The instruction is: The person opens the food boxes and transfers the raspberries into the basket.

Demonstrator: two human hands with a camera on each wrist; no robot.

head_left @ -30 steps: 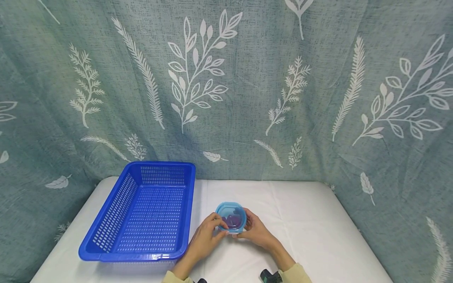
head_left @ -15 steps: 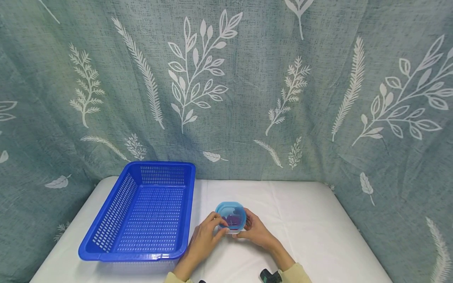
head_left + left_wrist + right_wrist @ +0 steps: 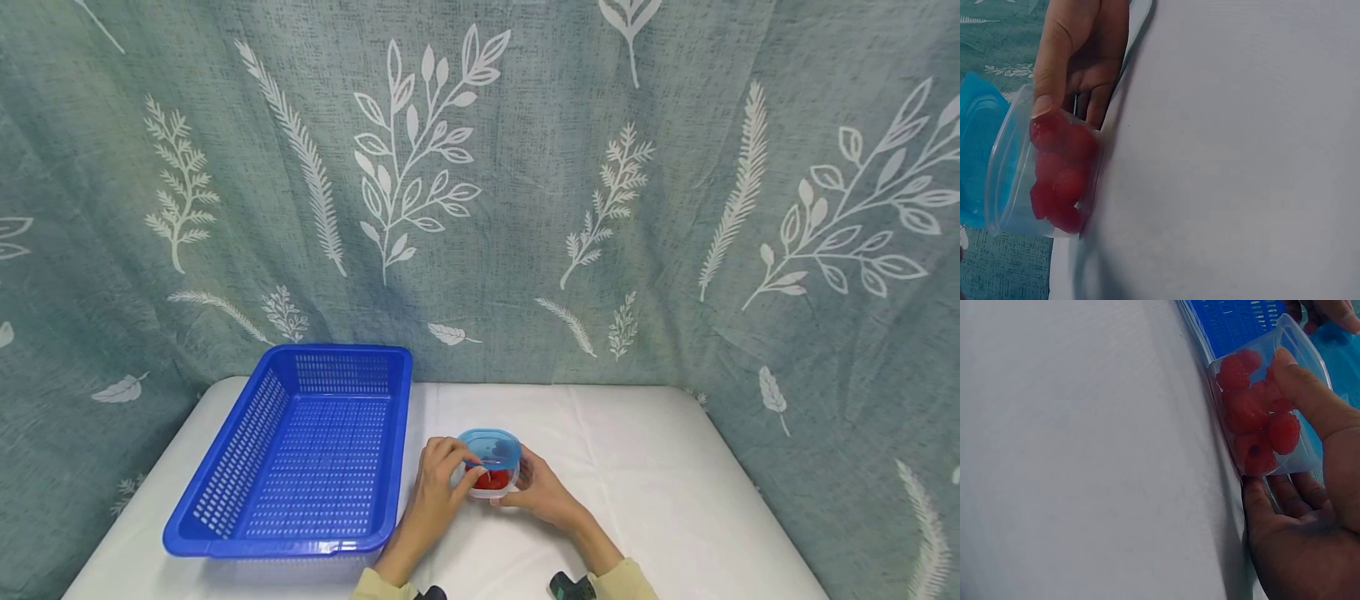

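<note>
A small clear plastic container (image 3: 1307,464) with red raspberries (image 3: 1250,412) inside stands on the white table. Its blue lid (image 3: 489,443) is tilted up at the near side, leaving a gap over the container. My left hand (image 3: 441,479) pinches the lid's near left edge between thumb and fingers. From the right, my right hand (image 3: 549,493) grips the container, thumb on the near wall and fingers round the side. In the left wrist view, the lid (image 3: 979,150) stands apart from the rim.
A large blue plastic basket (image 3: 399,467) with slotted walls stands left of the container, close to my left forearm. The white table (image 3: 652,467) extends to the right. A green curtain (image 3: 525,208) with white leaf prints hangs behind.
The lid's near edge has come up with my left hand, and the raspberries now show red beneath it. My right hand keeps its hold on the container. The head view shifts slightly.
</note>
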